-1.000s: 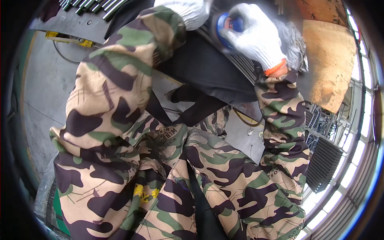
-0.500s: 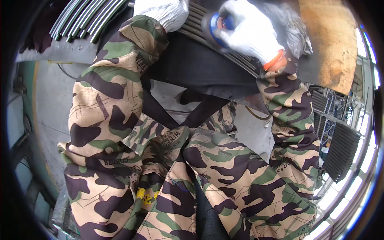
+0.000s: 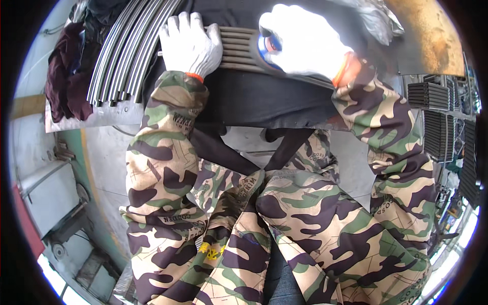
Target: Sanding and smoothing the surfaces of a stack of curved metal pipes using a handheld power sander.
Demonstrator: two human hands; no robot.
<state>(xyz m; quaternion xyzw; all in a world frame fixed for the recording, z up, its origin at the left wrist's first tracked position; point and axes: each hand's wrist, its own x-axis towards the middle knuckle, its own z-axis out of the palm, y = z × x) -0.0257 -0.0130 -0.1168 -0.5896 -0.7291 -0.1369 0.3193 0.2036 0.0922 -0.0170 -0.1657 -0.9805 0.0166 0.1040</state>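
Several grey metal rods [image 3: 238,46] lie side by side on black cloth [image 3: 244,96] over the table. My left hand [image 3: 192,47], in a white knit glove, rests flat on the rods' left ends with its fingers stretched out. In my right hand [image 3: 310,43], also gloved in white, is a round blue palm sander [image 3: 265,50], pressed down on the rods. The sander's lower edge is blurred, and my glove covers most of its body. The right ends of the rods are partly hidden under my right hand and sleeve.
A row of shiny metal rods [image 3: 127,56] lies on the table left of my left hand. Beyond them is dark maroon cloth [image 3: 68,76]. Crumpled grey plastic [image 3: 384,23] and a stained brown board [image 3: 432,35] are at the right. Racks of dark bars [image 3: 439,134] stand farther right.
The view has shifted, so the table shows more fully. My left hand now lies flat with its fingers spread on the rods. The sander stays in my right hand on the rods.
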